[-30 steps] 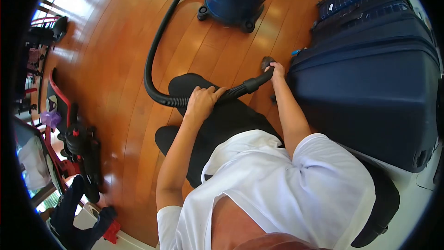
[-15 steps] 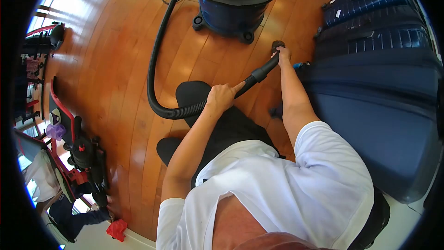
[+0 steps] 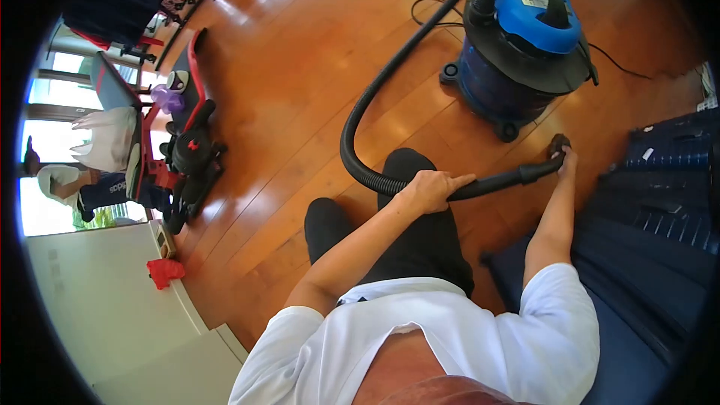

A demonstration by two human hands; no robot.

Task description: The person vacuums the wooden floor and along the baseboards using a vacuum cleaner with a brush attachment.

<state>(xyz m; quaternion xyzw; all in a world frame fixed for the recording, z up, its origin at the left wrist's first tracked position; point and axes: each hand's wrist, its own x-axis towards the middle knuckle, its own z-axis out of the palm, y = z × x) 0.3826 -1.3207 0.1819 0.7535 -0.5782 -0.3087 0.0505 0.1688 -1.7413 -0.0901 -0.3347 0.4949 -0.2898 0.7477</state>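
A ribbed black vacuum hose (image 3: 366,109) loops from the blue and black canister vacuum (image 3: 517,52) down across my knees. My left hand (image 3: 433,191) grips the hose above my thigh, with one finger stretched along it. Farther right, my right hand (image 3: 565,160) is closed on the hose's far end, beside a dark brush head (image 3: 558,144) close to the wooden floor (image 3: 277,105). The fingers of my right hand are small and partly hidden by the hose end.
Dark blue suitcases (image 3: 660,202) line the right side. At the left are a red and black exercise bench (image 3: 191,146), a purple bag (image 3: 167,98), a white bag (image 3: 112,139) and a red bag (image 3: 165,272). A black cord (image 3: 619,65) lies behind the vacuum.
The view has turned right and upward, showing more of the vacuum's blue top. Both hands still hold the hose, and the brush end has moved outward from my body.
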